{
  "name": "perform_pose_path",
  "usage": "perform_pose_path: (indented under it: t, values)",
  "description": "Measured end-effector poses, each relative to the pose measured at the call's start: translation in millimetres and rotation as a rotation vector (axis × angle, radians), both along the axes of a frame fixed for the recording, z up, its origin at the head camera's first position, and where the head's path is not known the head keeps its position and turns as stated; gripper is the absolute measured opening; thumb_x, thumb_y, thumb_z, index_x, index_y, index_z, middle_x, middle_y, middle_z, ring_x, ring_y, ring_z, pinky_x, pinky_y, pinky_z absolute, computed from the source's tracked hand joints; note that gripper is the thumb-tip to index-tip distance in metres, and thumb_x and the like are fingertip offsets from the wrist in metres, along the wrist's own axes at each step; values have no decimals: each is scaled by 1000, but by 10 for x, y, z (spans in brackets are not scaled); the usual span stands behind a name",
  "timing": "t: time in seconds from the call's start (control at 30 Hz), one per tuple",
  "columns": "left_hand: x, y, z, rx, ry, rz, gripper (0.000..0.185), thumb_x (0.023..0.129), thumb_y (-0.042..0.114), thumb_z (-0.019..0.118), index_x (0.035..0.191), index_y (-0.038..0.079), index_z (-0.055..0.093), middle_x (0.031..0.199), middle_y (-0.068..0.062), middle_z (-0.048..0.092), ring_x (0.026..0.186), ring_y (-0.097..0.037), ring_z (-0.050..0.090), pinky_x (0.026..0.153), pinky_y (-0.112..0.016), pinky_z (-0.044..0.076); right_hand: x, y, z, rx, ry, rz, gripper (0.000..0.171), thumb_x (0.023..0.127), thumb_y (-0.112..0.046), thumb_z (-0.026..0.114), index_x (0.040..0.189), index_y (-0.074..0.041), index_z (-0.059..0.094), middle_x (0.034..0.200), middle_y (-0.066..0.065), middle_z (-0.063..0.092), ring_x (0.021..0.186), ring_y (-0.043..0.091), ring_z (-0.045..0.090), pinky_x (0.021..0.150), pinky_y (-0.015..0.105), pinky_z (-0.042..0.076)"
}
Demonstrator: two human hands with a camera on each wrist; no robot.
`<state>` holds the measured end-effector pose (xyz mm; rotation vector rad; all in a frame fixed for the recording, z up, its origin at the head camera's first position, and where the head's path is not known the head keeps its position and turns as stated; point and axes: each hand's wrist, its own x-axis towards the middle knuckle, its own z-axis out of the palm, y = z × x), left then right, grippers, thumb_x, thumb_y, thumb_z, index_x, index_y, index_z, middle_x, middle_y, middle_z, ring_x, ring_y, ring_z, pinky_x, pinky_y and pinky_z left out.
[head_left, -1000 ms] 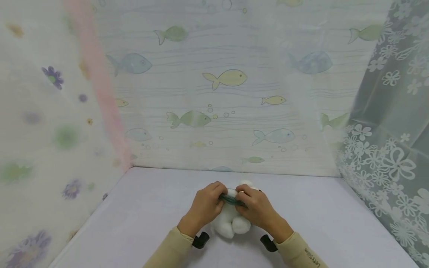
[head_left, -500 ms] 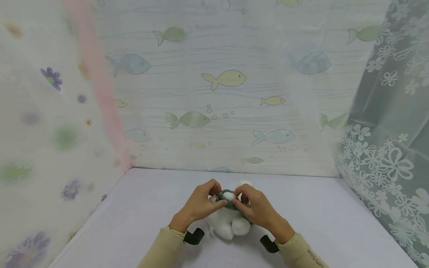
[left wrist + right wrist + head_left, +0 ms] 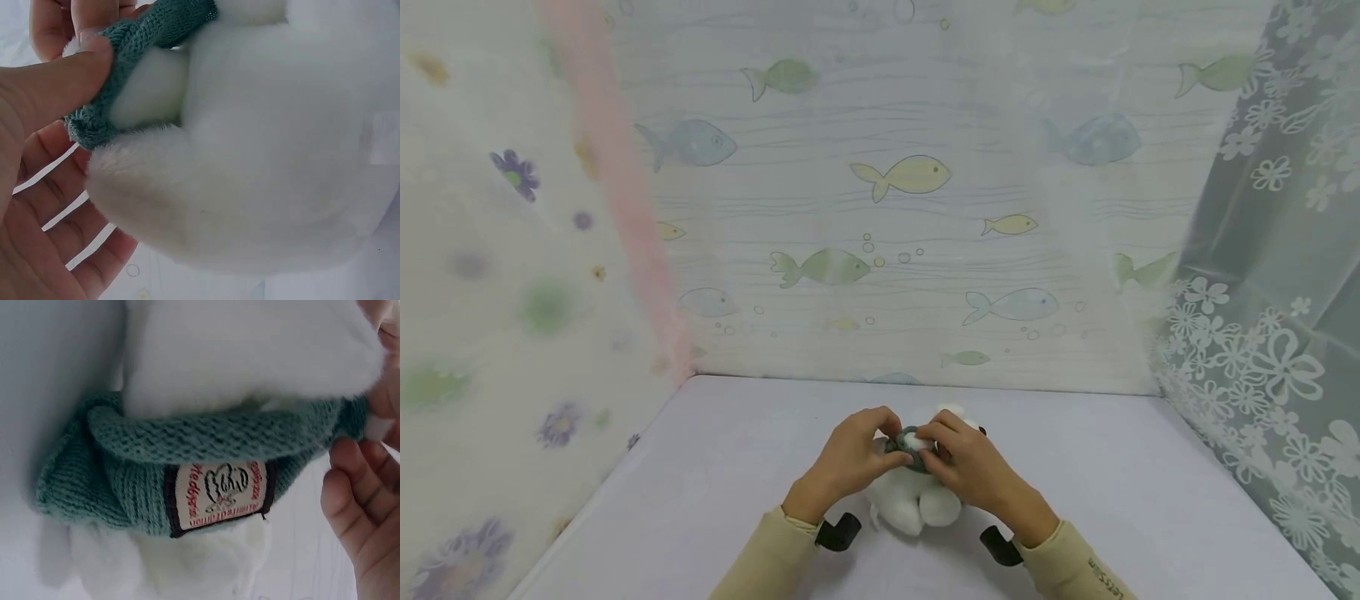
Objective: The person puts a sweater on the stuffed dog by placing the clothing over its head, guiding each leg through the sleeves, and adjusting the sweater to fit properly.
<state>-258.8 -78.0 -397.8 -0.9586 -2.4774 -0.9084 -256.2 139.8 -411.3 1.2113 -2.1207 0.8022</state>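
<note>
A white plush toy (image 3: 898,504) lies on the table between my hands, with a green knitted garment (image 3: 914,460) partly on it. My left hand (image 3: 844,458) pinches the rolled knit edge, its thumb on top and other fingers spread behind in the left wrist view. A stubby white limb of the plush (image 3: 153,87) pokes through the knit there. On the other side my right hand (image 3: 976,463) pinches the knit near the plush's head. A sewn label (image 3: 222,490) with red lettering shows on the garment in the right wrist view. The plush's face is mostly hidden.
A white-covered table (image 3: 737,467) lies under everything. Behind it hangs a fish-print curtain (image 3: 925,325), with a flower-print sheet (image 3: 512,333) at left and a lace-patterned curtain (image 3: 1262,333) at right. Black pieces (image 3: 838,532) stick out from both sleeve cuffs.
The garment was a stretched band between the hands; now it is a ring around a white part of the plush. My left hand moved slightly left and its fingers spread around the ring.
</note>
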Motion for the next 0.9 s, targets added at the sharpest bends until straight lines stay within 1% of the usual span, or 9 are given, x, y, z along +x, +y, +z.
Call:
perform_pose_path:
  t: [0.1, 0.23, 0.33, 0.43, 0.57, 0.73, 0.83, 0.9]
  values:
    - [4, 14, 11, -16, 15, -8, 30, 77, 22, 82, 95, 15, 59, 90, 7, 62, 85, -9, 58, 75, -28, 49, 3, -14, -5, -16, 22, -36, 21, 83, 1, 70, 101, -8, 64, 96, -4, 53, 69, 4, 46, 58, 10, 40]
    - [8, 30, 10, -17, 37, -2, 25, 79, 14, 79, 96, 15, 61, 88, 5, 65, 83, -11, 59, 76, -31, 49, 1, -21, -6, -33, 62, -80, 18, 83, -1, 70, 98, -9, 64, 94, -4, 55, 66, 1, 45, 55, 9, 39]
    - [6, 43, -1, -13, 57, 10, 22, 80, 11, 77, 96, 15, 62, 87, 5, 66, 81, -11, 59, 75, -33, 48, -6, -15, -3, -47, 92, -87, 18, 82, 0, 70, 97, -8, 63, 92, -2, 55, 63, 1, 44, 53, 9, 38]
    - [3, 52, -13, -2, 66, 26, 22, 79, 8, 75, 96, 15, 63, 85, 5, 66, 79, -12, 58, 74, -33, 48, -16, -4, 3, -69, 101, -86, 19, 82, 1, 69, 97, -8, 63, 91, -2, 55, 63, 2, 45, 53, 10, 38]
    - [0, 58, -40, 2, 69, 51, 25, 76, 3, 73, 96, 14, 63, 80, 4, 65, 74, -12, 57, 68, -31, 47, -21, 4, 14, -104, 62, -99, 16, 83, 1, 67, 96, -9, 64, 89, -4, 55, 63, 2, 44, 54, 10, 37]
    - [-13, 68, -83, -55, 48, 70, 26, 76, -1, 70, 97, 13, 64, 78, 2, 63, 69, -10, 53, 62, -26, 44, -19, 3, 22, -141, 16, -110, 15, 83, 2, 66, 94, -9, 63, 85, -6, 53, 63, 1, 42, 53, 11, 36]
    - [-20, 66, -98, -63, 23, 61, 23, 78, 4, 73, 97, 13, 64, 84, 4, 63, 75, -9, 54, 67, -27, 46, -14, 6, 22, -143, 4, -109, 16, 83, 3, 66, 94, -9, 63, 85, -6, 52, 62, 2, 43, 53, 12, 38]
    - [-17, 56, -99, -33, -3, 37, 23, 80, 9, 75, 99, 13, 63, 88, 5, 62, 81, -10, 55, 72, -29, 47, -6, 16, 18, -130, -4, -115, 16, 83, 2, 66, 95, -8, 62, 85, -7, 52, 62, 3, 44, 52, 13, 39]
